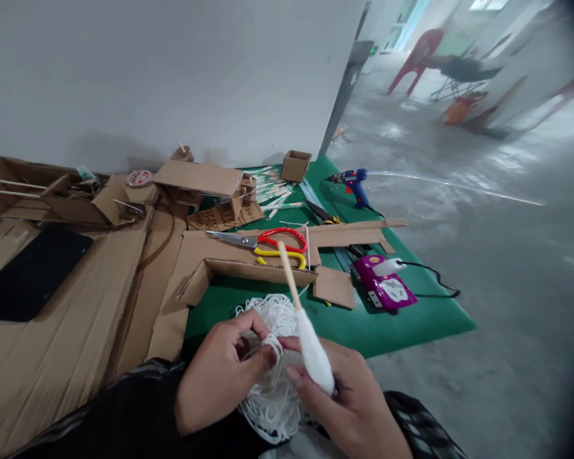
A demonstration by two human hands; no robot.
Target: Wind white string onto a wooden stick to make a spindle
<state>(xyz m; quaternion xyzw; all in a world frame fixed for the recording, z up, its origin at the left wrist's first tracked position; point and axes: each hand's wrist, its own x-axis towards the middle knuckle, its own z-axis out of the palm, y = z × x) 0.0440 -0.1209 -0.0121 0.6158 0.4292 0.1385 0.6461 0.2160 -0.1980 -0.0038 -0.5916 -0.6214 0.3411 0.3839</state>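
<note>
White-wrapped wooden stick above white cord tangle
Left hand pinches strands; right hand's fingers grip the stick.

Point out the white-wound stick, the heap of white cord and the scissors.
White-wound stick [307, 333], head view: on its white winding.
Heap of white cord [276, 390], head view: on strands near its middle.
Scissors [247, 241], head view: on the metal blades, near the handles.

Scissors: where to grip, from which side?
By the red and yellow handles, probably from above on the right. The scissors lie with pointed blades aimed left, leaving loops at the right end; the upright cardboard strip on the near side likely hinders a low approach.
</note>
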